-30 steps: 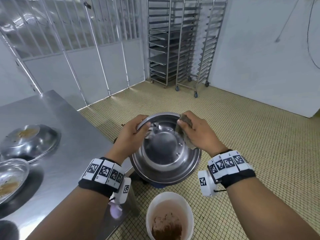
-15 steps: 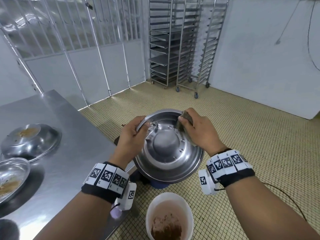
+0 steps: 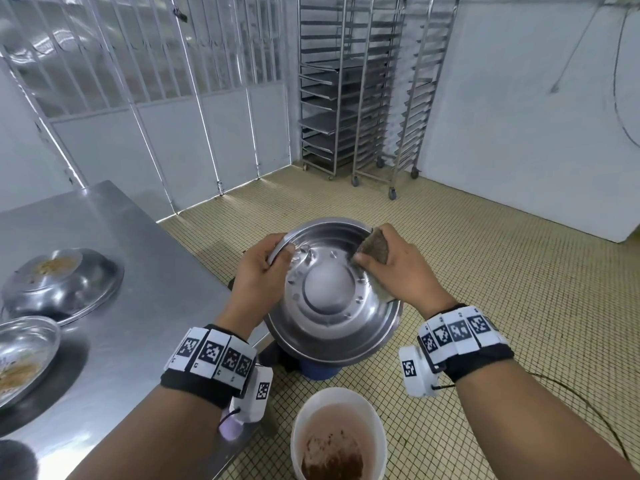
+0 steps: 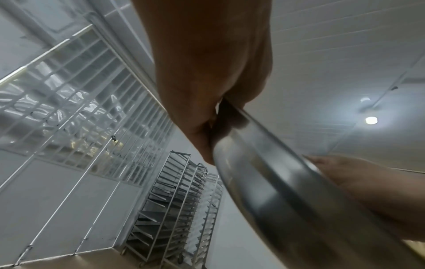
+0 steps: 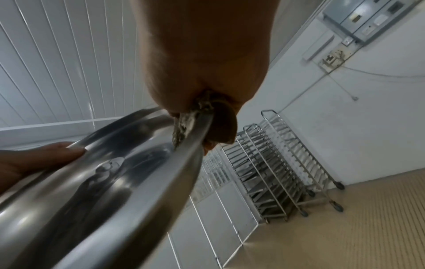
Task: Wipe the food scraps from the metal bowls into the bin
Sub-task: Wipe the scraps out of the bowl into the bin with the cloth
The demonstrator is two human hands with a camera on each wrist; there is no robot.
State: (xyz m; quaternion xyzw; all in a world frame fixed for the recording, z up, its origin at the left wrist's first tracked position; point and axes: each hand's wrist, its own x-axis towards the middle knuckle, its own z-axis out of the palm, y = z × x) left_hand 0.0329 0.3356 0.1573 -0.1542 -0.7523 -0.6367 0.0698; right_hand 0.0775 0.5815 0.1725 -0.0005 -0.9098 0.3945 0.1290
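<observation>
Far out to the left of the gripped bowl, on the steel table [image 3: 114,271], two more metal dishes sit: an upturned bowl [image 3: 62,285] with brown crumbs on its raised base, and nearer the person a shallow dish [image 3: 24,355] holding scraps, its edge cut off by the frame.

The left hand [image 3: 258,289] clamps the left rim of the metal bowl [image 3: 332,306], thumb curled over the inside wall and the fingers wrapped round the outside; the left wrist view shows the rim [image 4: 264,163] wedged tight between thumb and fingers. The bowl is held in the air, tilted so its open face turns back toward the person, past the table's corner. Its inside looks shiny, with only a few small specks around the raised centre.

Across the bowl, the right hand [image 3: 394,268] pinches a brown scouring pad [image 3: 374,242] against the upper right rim, thumb on the inner side; in the right wrist view the pad [image 5: 190,118] folds over the rim's edge.

Below the grip, on the tiled floor [image 3: 519,289], stands a white bin [image 3: 337,434] with brown scraps at the bottom. Behind the bowl's lower edge a blue object [image 3: 318,370] peeks out.
</observation>
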